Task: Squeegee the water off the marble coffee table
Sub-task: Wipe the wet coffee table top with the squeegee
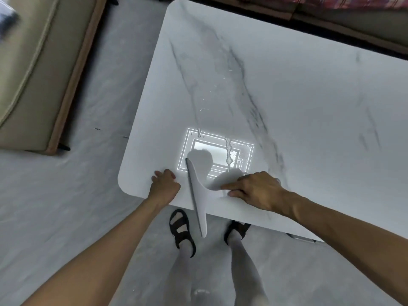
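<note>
A white marble coffee table (298, 89) with grey veins fills the upper right of the head view. Streaks and drops of water (228, 151) lie near its front, over a bright reflection of a ceiling light. A white squeegee (198, 193) lies across the table's near edge, its blade running from the reflection down past the edge over the floor. My right hand (254, 191) grips the squeegee's handle, index finger stretched along it. My left hand (164, 184) rests on the table's near left corner, fingers loosely bent, holding nothing.
A beige sofa (33, 74) with a wooden base stands to the left across a strip of grey floor (88, 173). More seating with a red patterned cloth (353, 3) runs behind the table. My feet in black sandals (182, 228) stand at the table's near edge.
</note>
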Available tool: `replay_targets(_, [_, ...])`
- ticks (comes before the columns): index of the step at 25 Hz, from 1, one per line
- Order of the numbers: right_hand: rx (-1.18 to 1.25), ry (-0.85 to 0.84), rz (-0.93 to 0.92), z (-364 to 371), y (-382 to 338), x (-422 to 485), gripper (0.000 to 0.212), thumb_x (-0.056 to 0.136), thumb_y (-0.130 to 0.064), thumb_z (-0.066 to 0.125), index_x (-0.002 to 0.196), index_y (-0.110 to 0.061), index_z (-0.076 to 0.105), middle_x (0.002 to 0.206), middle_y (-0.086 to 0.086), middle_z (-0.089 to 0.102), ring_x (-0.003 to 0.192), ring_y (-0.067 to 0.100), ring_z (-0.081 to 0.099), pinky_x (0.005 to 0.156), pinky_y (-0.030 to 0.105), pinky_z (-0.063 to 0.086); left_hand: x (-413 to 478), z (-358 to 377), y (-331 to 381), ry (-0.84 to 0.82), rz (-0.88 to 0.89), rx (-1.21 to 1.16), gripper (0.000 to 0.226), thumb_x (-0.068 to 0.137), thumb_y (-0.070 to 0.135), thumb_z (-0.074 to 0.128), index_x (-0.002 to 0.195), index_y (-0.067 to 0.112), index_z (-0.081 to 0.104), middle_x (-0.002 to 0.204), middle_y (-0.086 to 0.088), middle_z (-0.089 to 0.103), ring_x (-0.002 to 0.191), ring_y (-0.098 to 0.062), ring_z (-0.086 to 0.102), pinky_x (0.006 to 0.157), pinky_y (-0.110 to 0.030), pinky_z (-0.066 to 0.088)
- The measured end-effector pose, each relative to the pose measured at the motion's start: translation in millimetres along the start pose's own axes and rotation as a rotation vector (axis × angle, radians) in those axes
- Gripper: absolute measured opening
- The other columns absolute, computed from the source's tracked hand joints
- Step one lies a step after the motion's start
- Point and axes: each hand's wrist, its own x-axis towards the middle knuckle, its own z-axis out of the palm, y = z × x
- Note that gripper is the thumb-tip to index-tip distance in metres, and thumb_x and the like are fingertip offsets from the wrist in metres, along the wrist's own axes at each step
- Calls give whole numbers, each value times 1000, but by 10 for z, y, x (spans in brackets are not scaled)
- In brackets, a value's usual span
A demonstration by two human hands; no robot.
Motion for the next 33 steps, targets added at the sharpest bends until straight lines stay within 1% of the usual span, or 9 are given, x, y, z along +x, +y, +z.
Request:
replay_targets(3, [-60,-82,-130,238,-139,178,36,100,-47,30,133,-53,43,112,-7,64,102,22,59,76,33,41,-120,178,65,189,-15,-77,29,89,11,45,118,12,51,123,-8,52,108,-25,53,89,-34,46])
replay_targets(8, [-122,-15,-104,17,811,-186,38,100,-46,31,135,-57,38,127,-5,62,112,24,59,79,31,38,-363,706,497,262,67,-41,35,82,2,47,115,10,53,121,-7,49,111,-25,50,101,-38,42])
replay_targets(14, [-174,82,110,-535,1856,-797,35,98,-48,33,128,-66,36,98,-7,68,89,23,64,65,30,37,-314,926,955,69,-96,-70,35,86,3,38,119,9,46,152,-23,21,142,-38,20,114,-43,24])
replay_targets(17, [-145,104,16,-534,1810,-844,39,97,-49,35,128,-70,23,96,-9,68,86,23,65,66,28,38,-296,826,933,44,-107,-83,37,86,4,39,122,11,44,151,-23,25,137,-35,31,102,-36,32])
replay_targets(20, [-120,-13,-156,-191,1329,-560,38,98,-42,40,132,-60,38,122,-9,65,110,24,60,77,28,35,-301,792,880,-23,-97,-102,31,85,5,39,114,17,43,156,-21,18,142,-34,26,111,-42,33])
replay_targets(24, [-173,-113,-248,156,933,-291,38,101,-33,40,137,-44,46,121,-2,64,113,24,56,73,28,26,-241,783,916,-24,-118,-35,46,88,9,43,134,6,37,151,-24,25,136,-37,35,110,-46,37])
replay_targets(28, [-159,-6,-106,-65,1548,-550,37,99,-39,40,131,-57,44,117,-6,67,105,24,62,72,29,35,-238,725,1017,-99,-125,10,50,87,8,45,136,2,35,150,-31,21,136,-45,32,111,-46,35])
replay_targets(31, [-159,37,102,-352,2000,-842,36,98,-42,40,128,-61,44,108,-6,68,98,24,64,68,29,36,-284,697,1061,-91,-124,3,44,84,6,46,127,3,41,136,-26,35,121,-40,44,90,-34,42])
replay_targets(33, [-181,90,180,-451,2054,-958,34,98,-44,38,127,-61,44,99,-8,69,91,22,65,65,31,42,-302,674,1035,-104,-99,-20,41,82,7,48,122,5,43,137,-26,36,122,-40,45,91,-37,44])
